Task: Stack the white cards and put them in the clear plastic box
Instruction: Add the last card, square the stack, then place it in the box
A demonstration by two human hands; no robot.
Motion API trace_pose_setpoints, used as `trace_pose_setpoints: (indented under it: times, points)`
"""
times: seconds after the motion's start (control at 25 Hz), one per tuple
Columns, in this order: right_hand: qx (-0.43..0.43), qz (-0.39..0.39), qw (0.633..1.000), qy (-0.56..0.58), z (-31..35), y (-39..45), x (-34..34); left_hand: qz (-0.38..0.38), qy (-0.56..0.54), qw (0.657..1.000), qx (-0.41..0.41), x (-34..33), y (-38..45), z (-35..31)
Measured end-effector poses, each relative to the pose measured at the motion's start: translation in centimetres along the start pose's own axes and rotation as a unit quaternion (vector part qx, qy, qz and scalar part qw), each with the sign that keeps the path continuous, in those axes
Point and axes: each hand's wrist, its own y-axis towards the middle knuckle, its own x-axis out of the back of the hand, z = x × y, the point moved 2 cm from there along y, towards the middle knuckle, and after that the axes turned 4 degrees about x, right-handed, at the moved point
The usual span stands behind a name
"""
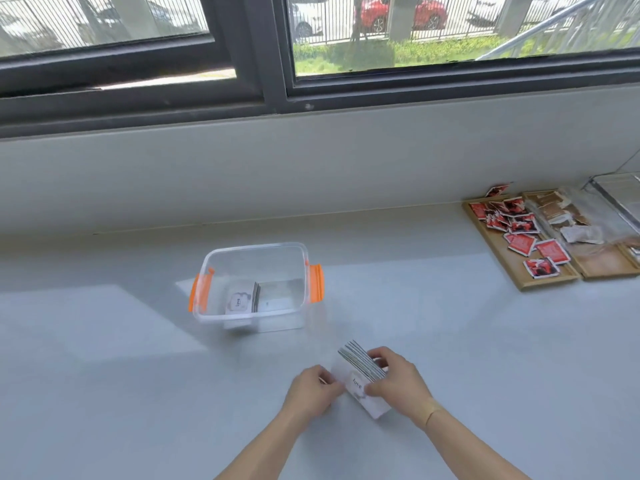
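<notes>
A stack of white cards (360, 377) stands on edge on the pale grey counter (121, 393), tilted, its front card printed with the word "love". My left hand (313, 391) grips the stack's left side and my right hand (398, 382) grips its right side and top. Beyond them, up and to the left, the clear plastic box (254, 285) with orange side latches stands open. Inside it another pile of white cards (242, 301) lies near the left half of the floor.
At the far right a wooden tray (516, 268) holds several red packets, with a second tray of brown and white packets (571, 223) beside it. A low wall and a dark-framed window run along the back of the counter.
</notes>
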Motion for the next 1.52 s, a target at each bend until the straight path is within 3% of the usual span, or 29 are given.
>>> trace_pose_setpoints:
  times: [0.2, 0.36, 0.48, 0.88, 1.12, 1.32, 1.44, 1.52]
  points:
    - [0.080, 0.035, 0.987, -0.132, 2.2, -3.4, -5.5, -0.009, 0.141, 0.984, -0.106, 4.5, -2.9, 5.5]
    - [0.161, 0.044, 0.963, -0.212, 4.2, -5.0, -10.1, -0.004, 0.225, 0.945, -0.236, 7.2, -4.4, 8.9]
    - [0.192, 0.030, 0.954, -0.230, 5.5, -5.2, -12.8, -0.040, 0.265, 0.925, -0.270, 8.8, -4.5, 10.5]
    - [0.322, -0.055, 0.898, -0.293, 10.1, -2.6, -16.4, -0.126, 0.230, 0.908, -0.327, 14.5, -2.0, 12.3]
    - [0.280, -0.062, 0.874, -0.393, 9.4, -0.6, -19.2, -0.124, 0.301, 0.903, -0.280, 13.9, 0.5, 12.6]
    - [0.266, -0.096, 0.882, -0.378, 8.7, 0.0, -20.3, -0.132, 0.304, 0.900, -0.284, 13.5, 1.4, 13.3]
    - [0.253, -0.092, 0.880, -0.390, 8.9, 0.1, -20.2, -0.121, 0.258, 0.921, -0.266, 13.4, 1.1, 13.2]
    - [0.246, -0.085, 0.870, -0.418, 9.1, 0.2, -20.3, -0.082, 0.129, 0.959, -0.237, 13.9, 0.3, 13.5]
